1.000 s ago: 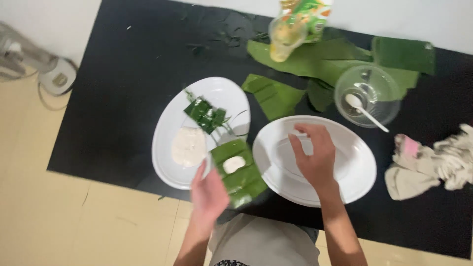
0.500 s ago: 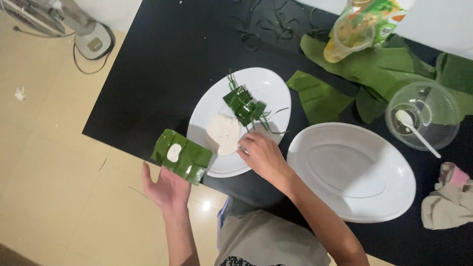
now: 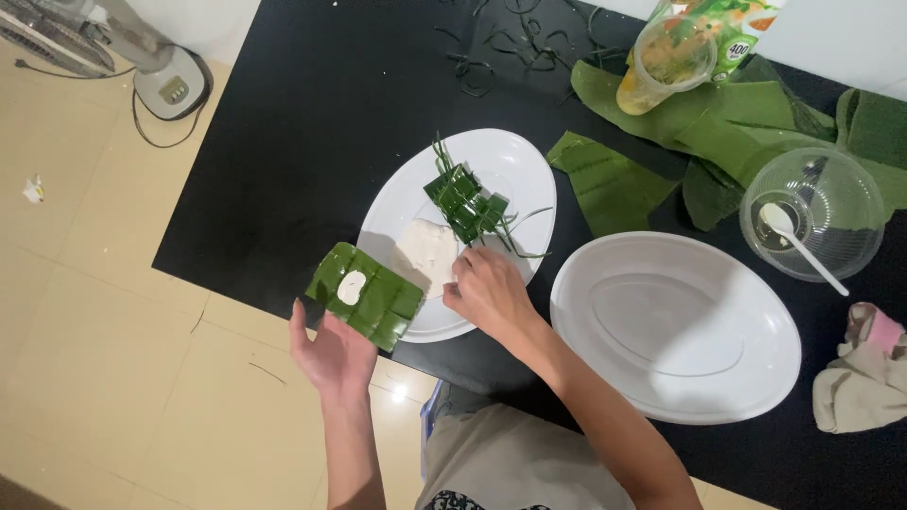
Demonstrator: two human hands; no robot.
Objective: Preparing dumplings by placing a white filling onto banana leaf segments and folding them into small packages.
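My left hand [image 3: 331,354] holds a piece of green banana leaf [image 3: 367,295] flat on its palm, off the table's near edge; a small white dab of dough lies on the leaf. My right hand [image 3: 487,293] rests with fingers closed on the white dough lump [image 3: 425,250] on the left white oval plate [image 3: 515,165]. Two small woven green leaf packets [image 3: 465,201] lie on that plate just beyond my right hand.
An empty white oval plate [image 3: 675,321] sits to the right on the black table [image 3: 302,123]. Beyond lie loose banana leaves [image 3: 614,184], a clear bowl with a white spoon [image 3: 812,227], a plastic cup [image 3: 661,66], and a crumpled cloth [image 3: 864,373]. A fan base [image 3: 165,80] stands on the tiled floor.
My right hand moved from the empty right plate to the dough on the left plate. My left hand carried the leaf leftward, off the table edge. The camera turned left.
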